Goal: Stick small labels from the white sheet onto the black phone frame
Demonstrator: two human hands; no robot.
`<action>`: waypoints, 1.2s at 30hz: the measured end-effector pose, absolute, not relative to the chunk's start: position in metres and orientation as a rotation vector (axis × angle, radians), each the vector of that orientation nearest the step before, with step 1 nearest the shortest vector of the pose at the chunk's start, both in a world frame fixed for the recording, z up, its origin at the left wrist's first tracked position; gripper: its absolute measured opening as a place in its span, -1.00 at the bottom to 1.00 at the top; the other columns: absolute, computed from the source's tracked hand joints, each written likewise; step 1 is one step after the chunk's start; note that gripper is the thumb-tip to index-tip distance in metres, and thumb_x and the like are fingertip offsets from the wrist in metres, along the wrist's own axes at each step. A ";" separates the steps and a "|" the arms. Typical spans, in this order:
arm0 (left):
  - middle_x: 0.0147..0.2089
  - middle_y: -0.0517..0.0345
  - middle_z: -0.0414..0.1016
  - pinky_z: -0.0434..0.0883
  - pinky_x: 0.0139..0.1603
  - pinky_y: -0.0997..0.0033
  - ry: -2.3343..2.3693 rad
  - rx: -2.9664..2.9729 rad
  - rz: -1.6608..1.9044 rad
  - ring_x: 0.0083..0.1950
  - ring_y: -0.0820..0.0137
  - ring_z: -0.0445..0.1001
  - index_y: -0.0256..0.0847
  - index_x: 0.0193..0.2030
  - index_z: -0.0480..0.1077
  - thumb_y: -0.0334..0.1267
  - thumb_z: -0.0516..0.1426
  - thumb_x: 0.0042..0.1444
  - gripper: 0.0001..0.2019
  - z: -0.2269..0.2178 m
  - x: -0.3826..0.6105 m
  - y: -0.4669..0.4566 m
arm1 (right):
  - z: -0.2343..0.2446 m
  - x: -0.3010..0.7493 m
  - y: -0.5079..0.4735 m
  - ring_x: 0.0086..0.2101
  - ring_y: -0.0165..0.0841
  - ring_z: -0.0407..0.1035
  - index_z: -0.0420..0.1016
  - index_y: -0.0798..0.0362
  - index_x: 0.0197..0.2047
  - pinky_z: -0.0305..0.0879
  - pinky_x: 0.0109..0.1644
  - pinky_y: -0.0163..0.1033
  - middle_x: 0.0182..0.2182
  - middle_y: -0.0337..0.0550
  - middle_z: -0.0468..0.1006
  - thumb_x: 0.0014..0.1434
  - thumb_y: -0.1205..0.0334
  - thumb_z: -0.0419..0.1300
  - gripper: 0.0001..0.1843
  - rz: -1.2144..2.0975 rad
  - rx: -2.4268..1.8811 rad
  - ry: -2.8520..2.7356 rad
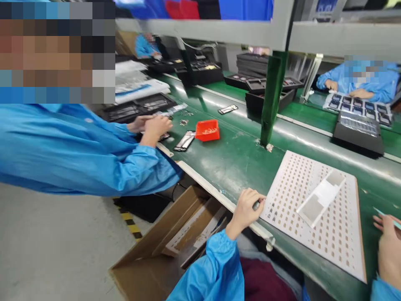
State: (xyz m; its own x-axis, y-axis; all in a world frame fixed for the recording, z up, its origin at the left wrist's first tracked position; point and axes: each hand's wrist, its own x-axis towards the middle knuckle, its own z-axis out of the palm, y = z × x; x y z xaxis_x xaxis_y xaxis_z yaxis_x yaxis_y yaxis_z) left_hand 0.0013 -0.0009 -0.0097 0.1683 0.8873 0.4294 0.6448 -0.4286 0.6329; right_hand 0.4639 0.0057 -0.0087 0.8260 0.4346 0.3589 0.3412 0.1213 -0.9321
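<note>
My left hand (247,210) is closed at the near left corner of a white perforated sheet (286,173), with a small dark piece (257,205) showing between thumb and fingers. The piece's kind is hard to make out. At the right edge of the view, my right hand (388,248) is closed around a thin pale blue-green tool (397,224) with a pointed tip; the frame cuts off part of it. Rows of small brown slots cover the sheet, and a few dark bits (272,210) sit near its left corner. A clear-and-white strip (322,197) lies slantwise on top.
On the green bench (232,167) stand a red tray (207,130) of small parts and a green post (271,100). A co-worker's hands (155,127) work at left. Below the edge is an open cardboard box (150,259). Black trays (357,131) line the far side.
</note>
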 end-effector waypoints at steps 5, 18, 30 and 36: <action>-0.27 0.16 0.62 0.35 0.06 0.11 1.353 2.142 1.072 -0.11 0.24 0.48 -0.11 -0.20 0.59 -0.32 0.17 0.38 -0.84 -0.010 -0.003 0.000 | 0.032 0.390 -0.016 -0.36 0.22 0.65 0.72 0.10 -0.23 0.61 -0.29 0.25 -0.41 0.18 0.65 -0.03 -0.12 0.66 -0.49 -0.123 -1.428 -0.803; 0.21 -0.01 0.54 0.39 0.28 0.00 1.315 2.216 0.969 0.25 0.08 0.44 -0.07 0.16 0.54 -0.20 0.30 0.31 -0.70 -0.008 0.026 -0.027 | 0.015 0.223 -0.048 -0.24 -0.03 0.70 0.65 0.02 -0.17 0.73 -0.14 -0.08 -0.29 -0.01 0.72 0.09 -0.30 0.59 -0.43 1.238 -1.402 -0.991; 0.21 -0.01 0.52 0.39 0.27 -0.01 1.323 2.232 0.936 0.26 0.06 0.43 -0.07 0.17 0.54 -0.18 0.27 0.33 -0.70 -0.007 0.025 -0.026 | 0.007 0.228 -0.052 -0.22 -0.07 0.70 0.65 0.01 -0.16 0.72 -0.09 -0.12 -0.25 -0.05 0.72 0.20 -0.22 0.54 -0.54 1.221 -1.423 -1.096; 0.21 -0.02 0.53 0.38 0.26 0.00 1.320 2.249 0.946 0.27 0.05 0.44 -0.08 0.17 0.54 -0.20 0.28 0.31 -0.69 -0.009 0.026 -0.025 | 0.010 0.228 -0.051 -0.23 -0.07 0.70 0.65 0.01 -0.18 0.72 -0.12 -0.13 -0.24 -0.04 0.71 0.18 -0.24 0.54 -0.51 1.217 -1.441 -1.098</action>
State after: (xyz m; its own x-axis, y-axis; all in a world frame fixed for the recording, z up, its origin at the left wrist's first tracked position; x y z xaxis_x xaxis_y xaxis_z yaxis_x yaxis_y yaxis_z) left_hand 0.0258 -0.0252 -0.0088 0.3373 0.8684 0.3634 0.6236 -0.4953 0.6049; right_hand 0.2276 -0.0511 0.0097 0.1121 0.9794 -0.1680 0.0661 -0.1760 -0.9822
